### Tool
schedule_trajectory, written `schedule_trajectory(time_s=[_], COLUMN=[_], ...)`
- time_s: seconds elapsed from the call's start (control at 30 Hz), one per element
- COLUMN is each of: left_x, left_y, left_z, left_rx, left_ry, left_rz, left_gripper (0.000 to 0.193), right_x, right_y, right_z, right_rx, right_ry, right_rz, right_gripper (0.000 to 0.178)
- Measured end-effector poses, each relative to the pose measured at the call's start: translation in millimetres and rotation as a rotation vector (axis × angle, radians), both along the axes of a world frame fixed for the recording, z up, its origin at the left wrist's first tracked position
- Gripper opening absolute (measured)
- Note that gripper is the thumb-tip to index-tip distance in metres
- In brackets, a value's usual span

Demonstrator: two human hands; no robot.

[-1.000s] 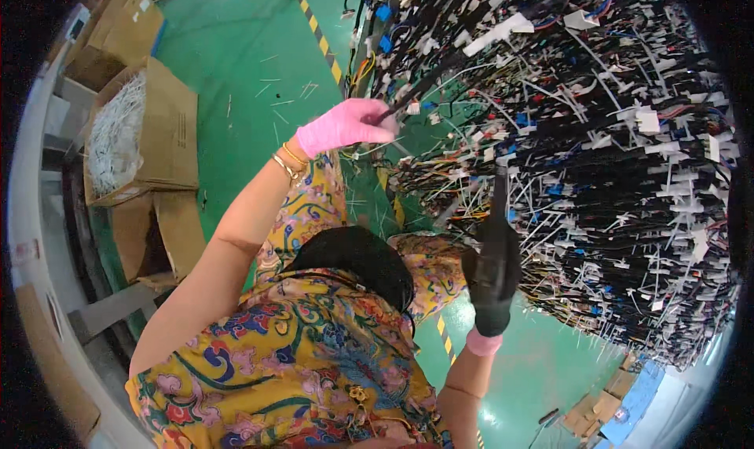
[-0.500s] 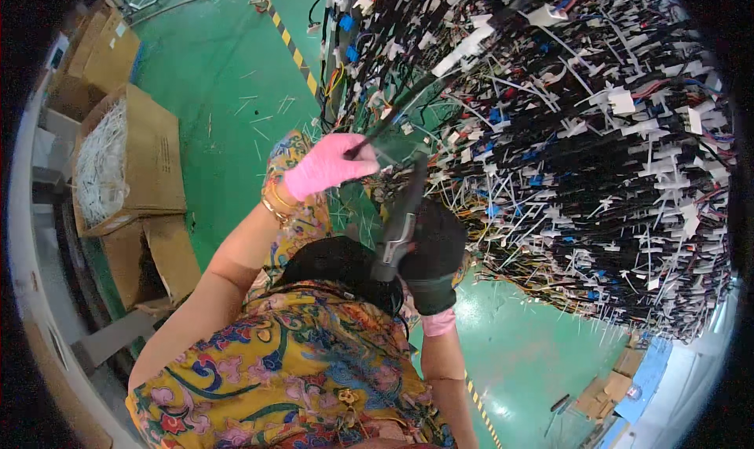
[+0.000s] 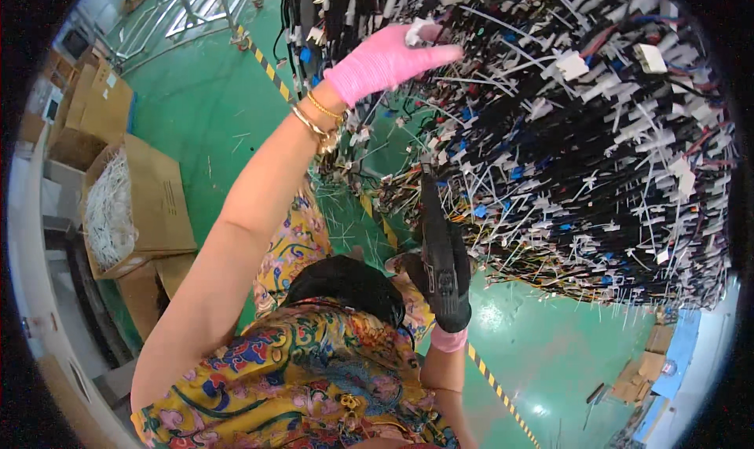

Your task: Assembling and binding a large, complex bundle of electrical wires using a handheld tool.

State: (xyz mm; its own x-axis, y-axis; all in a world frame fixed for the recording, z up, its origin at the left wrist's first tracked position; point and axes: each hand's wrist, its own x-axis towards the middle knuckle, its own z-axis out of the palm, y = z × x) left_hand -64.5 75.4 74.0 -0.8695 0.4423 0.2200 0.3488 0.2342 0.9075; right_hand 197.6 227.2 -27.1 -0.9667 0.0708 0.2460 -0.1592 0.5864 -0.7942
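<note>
My left hand [image 3: 393, 60], in a pink knit glove, is stretched out over a large hanging mass of wire harnesses [image 3: 565, 166]. Its fingers are curled, with the thumb pointing right; a small white piece [image 3: 418, 31] shows at them, and what it belongs to is unclear. Lower down, my right hand [image 3: 454, 292] wears a black glove over a pink one. It grips a black cable tie gun [image 3: 438, 241], whose narrow nose points up toward the lower left part of the harnesses. White ties, white connectors and blue connectors stick out all over the black cables.
At left stands an open cardboard box [image 3: 161, 190] full of white cable ties [image 3: 110, 213], with more boxes [image 3: 94, 104] behind it. Yellow-black floor tape [image 3: 271, 76] crosses the green floor. Flattened cardboard [image 3: 640, 374] lies at lower right. A metal frame [image 3: 169, 25] stands at far left.
My left hand has moved up and right to the harnesses; the dark cable that it held in front of me is no longer there. The cable tie gun has shifted right and now stands more upright.
</note>
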Motion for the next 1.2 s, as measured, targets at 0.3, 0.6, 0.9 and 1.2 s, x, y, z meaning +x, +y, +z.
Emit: schedule_trajectory(time_s=[0.3,0.6,0.9,1.2], left_x=[-22,12,28,38], left_y=[-9,-23,-32,-32], left_z=[-4,0,-2,5], left_rx=[-0.201,-0.164,-0.067,-0.046], left_ry=[0.077,-0.06,-0.205,-0.196], left_rz=[-0.271,-0.303,-0.424,-0.433], left_gripper=[0.03,0.024,0.026,0.023], right_x=[5,-1,-15,-28], right_y=[16,51,85,106], right_z=[2,9,50,83], right_rx=[0.286,0.348,-0.064,0.458], right_ry=[0.072,0.318,-0.02,0.045], right_rz=[0.076,0.112,0.254,0.417], right_gripper=[0.065,0.07,0.074,0.075])
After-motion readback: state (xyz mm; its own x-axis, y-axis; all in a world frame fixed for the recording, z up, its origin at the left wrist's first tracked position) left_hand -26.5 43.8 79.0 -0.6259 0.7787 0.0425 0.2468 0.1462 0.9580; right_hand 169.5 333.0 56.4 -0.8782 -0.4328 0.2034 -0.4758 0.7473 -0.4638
